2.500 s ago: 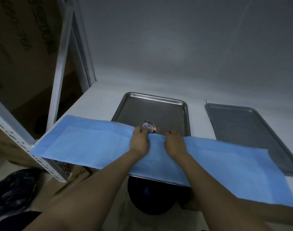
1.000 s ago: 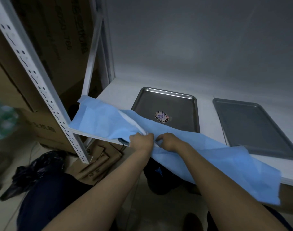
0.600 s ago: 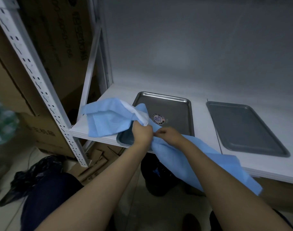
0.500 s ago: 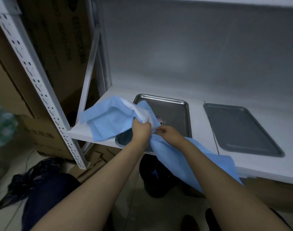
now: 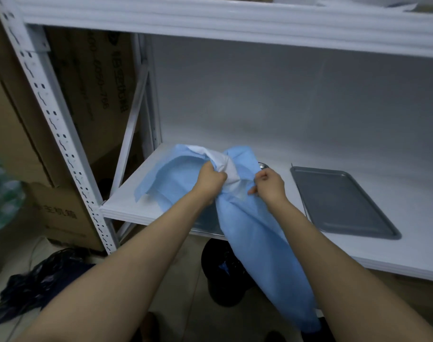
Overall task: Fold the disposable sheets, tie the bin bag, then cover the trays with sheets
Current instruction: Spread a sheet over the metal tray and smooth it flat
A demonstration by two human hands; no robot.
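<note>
The cardboard box (image 5: pixel 97 95) bears blurred digits ending "786".

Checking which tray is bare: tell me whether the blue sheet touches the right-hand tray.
Apart. The head view shows the blue sheet gripped by left hand and right hand, white shelf showing between it and the right-hand tray.

Bunched blue sheet (image 5: pixel 254 230) above steel tray (image 5: pixel 208 224)

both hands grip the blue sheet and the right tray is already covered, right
No: the head view shows the flat grey metal tray on the right bare. The left hand and right hand do grip the bunched blue disposable sheet.
</note>
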